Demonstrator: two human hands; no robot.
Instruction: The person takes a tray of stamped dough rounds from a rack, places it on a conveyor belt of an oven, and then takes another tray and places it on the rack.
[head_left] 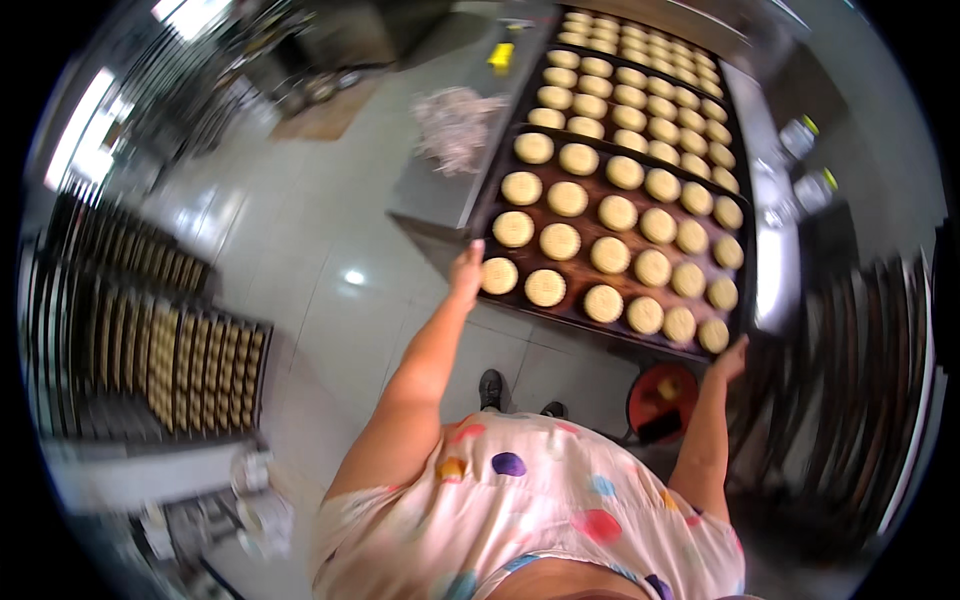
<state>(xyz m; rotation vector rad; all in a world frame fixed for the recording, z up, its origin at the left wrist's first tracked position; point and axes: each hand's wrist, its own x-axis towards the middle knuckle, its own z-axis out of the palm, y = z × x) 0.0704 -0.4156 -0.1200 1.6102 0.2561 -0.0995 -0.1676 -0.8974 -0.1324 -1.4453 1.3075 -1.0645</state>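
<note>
With my left hand [466, 266] I grip the left edge of a dark tray [578, 277] holding rows of pale, round, patterned pieces of dough or pastry [611, 254]. My right hand [728, 357] is closed on the tray's near right corner. Beyond it, more trays [628, 142] of similar pieces line a metal surface [771, 279]. A crumpled pale cloth or plastic [450, 125] and a yellow object [502, 55] lie on the counter to the left.
At left stand racks [100, 360] of filled trays; at right, more dark trays or racks [850, 390]. Two jars [812, 189] sit right of the metal edge. A red round container [660, 385] is below my tray, near my shoes [490, 390], on the tiled floor [340, 250].
</note>
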